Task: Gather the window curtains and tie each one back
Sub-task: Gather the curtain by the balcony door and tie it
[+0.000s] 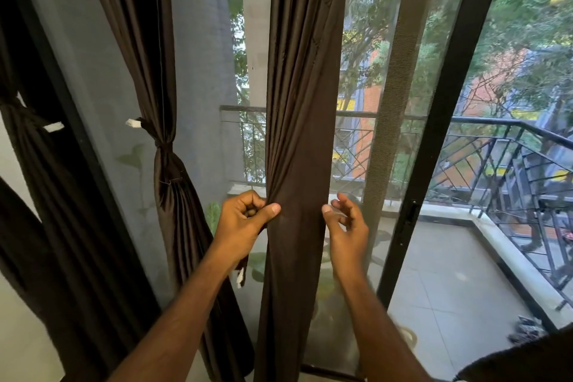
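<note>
daylight through the window, dim interior, edges bowed

A single head-worn view looks forward and slightly down, close to the curtain [297,133] and window.

The top and bottom of the middle curtain [297,102] are cut off by the picture's edges, and part of the balcony railing [356,146] is hidden behind it. The fingertips of the left hand [245,220] are buried in its folds. The far-left curtain [40,164] is cropped by the left edge.
</note>
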The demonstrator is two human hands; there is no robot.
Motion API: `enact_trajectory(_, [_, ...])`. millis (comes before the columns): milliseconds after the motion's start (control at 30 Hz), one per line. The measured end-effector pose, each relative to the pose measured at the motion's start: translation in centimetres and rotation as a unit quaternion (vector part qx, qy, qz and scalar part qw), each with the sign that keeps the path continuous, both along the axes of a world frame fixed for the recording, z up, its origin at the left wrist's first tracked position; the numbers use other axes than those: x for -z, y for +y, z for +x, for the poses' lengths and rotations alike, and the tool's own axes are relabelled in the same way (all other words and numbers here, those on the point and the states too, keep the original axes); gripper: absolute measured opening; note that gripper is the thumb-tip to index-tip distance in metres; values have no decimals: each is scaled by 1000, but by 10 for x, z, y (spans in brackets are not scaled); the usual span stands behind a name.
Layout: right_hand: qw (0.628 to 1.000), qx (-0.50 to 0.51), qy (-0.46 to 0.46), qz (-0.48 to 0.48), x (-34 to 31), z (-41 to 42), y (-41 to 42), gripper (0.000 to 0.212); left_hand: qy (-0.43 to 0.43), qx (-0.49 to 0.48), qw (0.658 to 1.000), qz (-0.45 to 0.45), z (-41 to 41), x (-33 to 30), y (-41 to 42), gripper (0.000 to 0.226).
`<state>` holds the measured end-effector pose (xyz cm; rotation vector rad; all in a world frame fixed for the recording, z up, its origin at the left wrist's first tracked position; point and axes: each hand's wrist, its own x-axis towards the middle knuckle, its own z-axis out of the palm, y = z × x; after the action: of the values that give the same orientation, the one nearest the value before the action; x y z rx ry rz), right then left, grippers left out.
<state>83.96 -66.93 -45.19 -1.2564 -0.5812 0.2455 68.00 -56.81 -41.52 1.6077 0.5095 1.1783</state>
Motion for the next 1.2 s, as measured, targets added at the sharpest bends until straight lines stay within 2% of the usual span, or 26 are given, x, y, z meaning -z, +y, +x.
enact_trajectory(67, [1000,-15,8,6,-1,5,4,37,4,-4,1000,2,1,0,1,36])
enact_trajectory(167, [1000,24,-13,-6,0,5,7,21,11,-21,1000,2,4,-2,-2,29])
enact_trajectory(267, [999,22,-22,-17,0,-2,5,19,8,-30,1000,2,5,-2,-2,27])
enact_trajectory(400, [990,46,-123,-45,4,-9,0,13,14,-47,998,28,3,-1,5,33])
enact_trajectory(500, [994,62,-90,-27,-1,-14,-5,16,26,-63,997,45,2,-1,5,31])
enact_trajectory(633, [991,53,-116,-28,-2,-27,-9,13,26,-70,995,72,3,0,4,32])
enact_trajectory(733, [993,90,-82,-11,-1,-27,-12,15,31,-93,991,96,6,-2,3,28])
enact_trajectory(767, [989,110,-96,-11,-1,-29,-15,14,29,-100,989,106,7,-4,0,28])
enact_trajectory(833, [972,136,-191,-18,-1,-37,-17,10,19,-120,985,119,11,-5,-5,29])
enact_trajectory(900, [948,125,-294,-9,3,-49,-14,9,11,-140,982,127,16,-3,-7,30])
enact_trajectory(967, [928,111,-356,-3,7,-57,-7,11,5,-143,981,132,19,1,-11,31])
enact_trajectory(1100, [907,110,-406,-11,9,-62,6,23,-7,-123,985,124,21,2,-17,29])
enact_trajectory(1200, [892,119,-435,-18,11,-62,10,26,-18,-91,993,75,19,2,-15,28])
